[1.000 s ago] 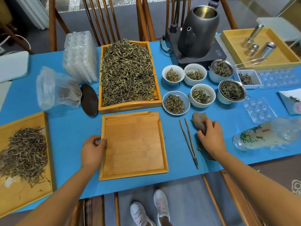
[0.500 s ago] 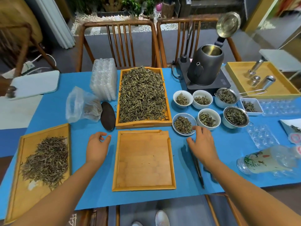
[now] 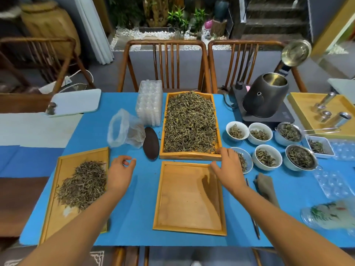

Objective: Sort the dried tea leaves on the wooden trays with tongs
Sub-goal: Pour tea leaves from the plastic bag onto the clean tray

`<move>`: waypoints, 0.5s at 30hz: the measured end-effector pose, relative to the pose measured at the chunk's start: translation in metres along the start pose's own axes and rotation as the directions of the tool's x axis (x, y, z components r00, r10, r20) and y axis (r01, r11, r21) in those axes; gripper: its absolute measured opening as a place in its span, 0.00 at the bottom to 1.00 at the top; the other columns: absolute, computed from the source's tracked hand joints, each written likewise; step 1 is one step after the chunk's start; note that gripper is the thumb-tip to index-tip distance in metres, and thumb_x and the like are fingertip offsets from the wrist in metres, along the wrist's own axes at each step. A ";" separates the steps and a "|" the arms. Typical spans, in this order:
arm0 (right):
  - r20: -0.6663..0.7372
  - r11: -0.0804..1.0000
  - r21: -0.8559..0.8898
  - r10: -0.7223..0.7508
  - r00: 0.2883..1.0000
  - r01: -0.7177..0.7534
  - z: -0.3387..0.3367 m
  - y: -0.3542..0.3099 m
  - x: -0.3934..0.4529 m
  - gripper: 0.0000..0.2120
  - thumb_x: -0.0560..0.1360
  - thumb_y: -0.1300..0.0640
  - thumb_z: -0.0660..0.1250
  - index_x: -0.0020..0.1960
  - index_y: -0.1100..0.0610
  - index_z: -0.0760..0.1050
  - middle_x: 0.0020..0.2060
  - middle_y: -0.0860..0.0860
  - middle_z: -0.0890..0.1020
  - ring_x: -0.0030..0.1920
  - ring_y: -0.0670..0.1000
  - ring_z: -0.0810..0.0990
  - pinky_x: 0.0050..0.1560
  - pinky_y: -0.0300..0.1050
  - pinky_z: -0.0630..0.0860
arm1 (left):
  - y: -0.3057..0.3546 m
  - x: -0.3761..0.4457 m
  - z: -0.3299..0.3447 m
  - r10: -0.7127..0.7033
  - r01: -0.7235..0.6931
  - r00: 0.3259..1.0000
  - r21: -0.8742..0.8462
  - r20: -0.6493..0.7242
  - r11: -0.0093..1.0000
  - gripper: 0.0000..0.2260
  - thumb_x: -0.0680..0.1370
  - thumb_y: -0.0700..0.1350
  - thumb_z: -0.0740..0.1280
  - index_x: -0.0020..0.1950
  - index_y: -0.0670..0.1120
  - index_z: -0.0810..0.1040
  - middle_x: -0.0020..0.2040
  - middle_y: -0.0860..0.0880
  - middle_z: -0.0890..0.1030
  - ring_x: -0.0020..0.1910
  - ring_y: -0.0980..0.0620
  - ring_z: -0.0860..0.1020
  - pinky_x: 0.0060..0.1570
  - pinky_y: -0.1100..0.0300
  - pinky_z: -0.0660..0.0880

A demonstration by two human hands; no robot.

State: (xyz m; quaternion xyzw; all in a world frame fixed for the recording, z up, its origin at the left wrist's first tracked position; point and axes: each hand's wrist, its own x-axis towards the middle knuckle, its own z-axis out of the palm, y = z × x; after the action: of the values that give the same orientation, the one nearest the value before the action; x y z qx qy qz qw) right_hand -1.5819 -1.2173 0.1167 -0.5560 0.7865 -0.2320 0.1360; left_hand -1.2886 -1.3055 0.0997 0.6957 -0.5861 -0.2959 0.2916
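A full wooden tray [image 3: 190,156] heaped with dried tea leaves [image 3: 190,121] stands at the table's middle. Just in front of it lies an empty wooden tray [image 3: 189,196]. A third tray [image 3: 57,189] at the left carries a smaller pile of needle-like leaves [image 3: 84,183]. My right hand [image 3: 227,169] hovers over the empty tray's far right corner, near the full tray's front right corner, fingers spread, holding nothing. My left hand [image 3: 120,172] rests loosely curled on the blue cloth between the left tray and the empty tray. The tongs [image 3: 254,217] lie on the cloth, partly hidden by my right forearm.
Several white bowls [image 3: 260,133] and strainers [image 3: 300,159] of tea stand at the right, behind them a dark kettle [image 3: 266,97] on its base. A plastic bag [image 3: 124,129], a dark oval scoop [image 3: 150,143], stacked clear blister packs [image 3: 149,102], a brown cloth [image 3: 266,187] and a bottle [image 3: 328,215] lie around.
My right hand left the brown cloth and tongs and moved left and forward to the full tray's front right corner. My left hand stayed beside the empty tray. The head camera tilted up.
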 end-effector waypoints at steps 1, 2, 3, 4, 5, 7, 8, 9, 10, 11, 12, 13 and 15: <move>0.002 1.000 0.006 -0.013 1.000 0.013 0.002 -0.006 0.002 0.16 0.73 0.58 0.64 0.59 0.60 0.69 0.54 0.57 0.73 0.57 0.57 0.69 0.57 0.50 0.65 | -0.002 0.002 -0.004 -0.003 0.003 1.000 0.003 -0.004 1.000 0.10 0.77 0.45 0.66 0.53 0.39 0.77 0.47 0.39 0.76 0.44 0.40 0.76 0.44 0.50 0.72; 0.003 1.000 0.012 -0.027 1.000 0.027 0.004 -0.013 0.004 0.16 0.73 0.58 0.64 0.59 0.60 0.70 0.54 0.57 0.73 0.57 0.57 0.69 0.57 0.49 0.65 | -0.004 0.004 -0.008 -0.006 0.006 1.000 0.001 -0.006 1.000 0.10 0.77 0.45 0.66 0.53 0.39 0.77 0.47 0.39 0.76 0.44 0.41 0.76 0.42 0.51 0.71; 0.004 0.999 0.017 -0.042 0.999 0.042 0.006 -0.019 0.006 0.16 0.73 0.58 0.64 0.59 0.60 0.70 0.54 0.57 0.73 0.57 0.57 0.69 0.57 0.49 0.65 | -0.006 0.006 -0.013 -0.010 0.010 1.000 -0.006 -0.010 1.000 0.10 0.77 0.45 0.66 0.53 0.39 0.77 0.46 0.39 0.76 0.43 0.42 0.76 0.41 0.53 0.70; 0.004 0.998 0.020 -0.056 0.998 0.056 0.008 -0.026 0.008 0.15 0.73 0.58 0.64 0.59 0.60 0.70 0.54 0.57 0.73 0.57 0.57 0.69 0.58 0.49 0.65 | -0.008 0.007 -0.018 -0.015 0.015 1.000 -0.015 -0.012 1.000 0.10 0.77 0.45 0.66 0.53 0.40 0.77 0.46 0.40 0.76 0.42 0.43 0.75 0.40 0.55 0.69; 0.005 0.997 0.023 -0.067 0.998 0.067 0.011 -0.033 0.010 0.15 0.73 0.58 0.64 0.59 0.60 0.70 0.54 0.57 0.73 0.57 0.57 0.69 0.58 0.49 0.65 | -0.011 0.009 -0.023 -0.021 0.021 1.000 -0.024 -0.013 0.999 0.10 0.77 0.46 0.66 0.54 0.40 0.77 0.45 0.41 0.75 0.41 0.43 0.75 0.39 0.56 0.68; 0.005 0.996 0.027 -0.085 0.996 0.085 0.016 -0.047 0.014 0.16 0.73 0.58 0.63 0.60 0.59 0.69 0.55 0.56 0.73 0.58 0.56 0.68 0.58 0.49 0.65 | -0.017 0.013 -0.032 -0.032 0.031 0.999 -0.028 -0.020 0.999 0.10 0.77 0.46 0.66 0.54 0.40 0.77 0.45 0.42 0.76 0.41 0.44 0.76 0.38 0.57 0.67; 0.006 0.995 0.026 -0.094 0.996 0.093 0.019 -0.054 0.017 0.16 0.73 0.58 0.63 0.60 0.58 0.69 0.56 0.55 0.73 0.58 0.55 0.68 0.58 0.48 0.65 | -0.020 0.015 -0.037 -0.037 0.036 0.999 -0.028 -0.026 0.999 0.10 0.77 0.46 0.66 0.54 0.40 0.77 0.46 0.41 0.77 0.41 0.44 0.76 0.38 0.57 0.66; 0.008 0.994 0.024 -0.103 0.995 0.103 0.022 -0.062 0.019 0.16 0.74 0.57 0.63 0.60 0.58 0.68 0.56 0.55 0.73 0.58 0.55 0.68 0.58 0.48 0.65 | -0.023 0.018 -0.042 -0.042 0.041 0.999 -0.029 -0.033 0.999 0.10 0.77 0.46 0.66 0.53 0.40 0.78 0.46 0.41 0.78 0.41 0.44 0.76 0.37 0.57 0.66; 0.011 0.993 0.026 -0.112 0.994 0.112 0.026 -0.068 0.021 0.16 0.74 0.57 0.62 0.60 0.58 0.68 0.56 0.55 0.73 0.58 0.55 0.68 0.58 0.48 0.65 | -0.026 0.020 -0.047 -0.044 0.043 0.998 -0.031 -0.039 0.999 0.10 0.77 0.46 0.67 0.53 0.40 0.78 0.45 0.40 0.78 0.41 0.45 0.76 0.37 0.57 0.65; 0.015 0.992 0.031 -0.122 0.992 0.122 0.030 -0.075 0.023 0.16 0.74 0.57 0.62 0.61 0.58 0.68 0.56 0.55 0.73 0.58 0.55 0.68 0.58 0.48 0.65 | -0.029 0.022 -0.052 -0.044 0.042 0.998 -0.034 -0.042 0.999 0.10 0.77 0.46 0.67 0.52 0.40 0.78 0.45 0.40 0.79 0.40 0.45 0.76 0.36 0.57 0.65; 0.021 0.991 0.039 -0.131 0.991 0.130 0.034 -0.081 0.025 0.16 0.74 0.57 0.62 0.61 0.58 0.68 0.56 0.55 0.72 0.58 0.55 0.68 0.58 0.48 0.65 | -0.031 0.023 -0.056 -0.044 0.042 0.998 -0.040 -0.043 0.998 0.09 0.77 0.46 0.66 0.51 0.41 0.78 0.44 0.41 0.79 0.40 0.45 0.76 0.35 0.57 0.66; 0.029 0.989 0.050 -0.139 0.990 0.137 0.037 -0.088 0.027 0.16 0.74 0.57 0.62 0.61 0.57 0.68 0.56 0.55 0.72 0.58 0.55 0.68 0.57 0.48 0.66 | -0.034 0.024 -0.060 -0.047 0.045 0.998 -0.049 -0.045 0.998 0.08 0.77 0.46 0.66 0.50 0.42 0.78 0.44 0.41 0.79 0.39 0.44 0.76 0.35 0.57 0.67; 0.046 0.985 0.068 -0.159 0.986 0.156 0.045 -0.101 0.032 0.16 0.74 0.57 0.62 0.61 0.57 0.68 0.56 0.55 0.72 0.57 0.54 0.68 0.57 0.49 0.67 | -0.039 0.024 -0.067 -0.065 0.061 0.996 -0.059 -0.056 0.996 0.07 0.77 0.47 0.66 0.48 0.43 0.76 0.41 0.43 0.78 0.37 0.46 0.76 0.33 0.57 0.68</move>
State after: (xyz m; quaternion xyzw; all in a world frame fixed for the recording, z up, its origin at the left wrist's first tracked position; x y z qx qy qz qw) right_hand -1.4893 -1.2845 0.1317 -0.6175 0.7284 -0.2529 0.1555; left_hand -1.2104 -1.3198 0.1126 0.7135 -0.5463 -0.3013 0.3190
